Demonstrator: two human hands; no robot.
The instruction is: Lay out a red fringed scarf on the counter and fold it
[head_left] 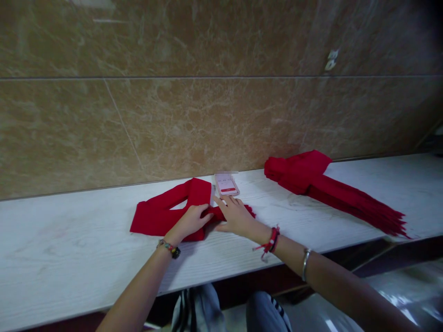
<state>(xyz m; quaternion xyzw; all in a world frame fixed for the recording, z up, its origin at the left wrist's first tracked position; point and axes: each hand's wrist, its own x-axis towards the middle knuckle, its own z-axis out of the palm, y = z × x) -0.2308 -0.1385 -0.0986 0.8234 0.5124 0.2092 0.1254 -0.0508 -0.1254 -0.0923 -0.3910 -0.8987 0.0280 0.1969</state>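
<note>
A red scarf [152, 219] lies on the white table in front of me, folded into a loop with a gap in its middle. My left hand [192, 220] rests on the scarf where its bands cross, with thumb and fingers closed around a fold. Over the strip that runs to the right, my right hand [237, 217] has its fingers spread and its thumb apart. The strip's ragged end shows just past that hand. Cloth under both palms is hidden.
A phone [227, 184] with a lit screen lies behind my right hand, by the wall. Farther right is a pile of red scarves [304, 177], its fringed ends pointing toward the front edge of the white table [62, 258]. A brown marbled wall [194, 124] rises behind.
</note>
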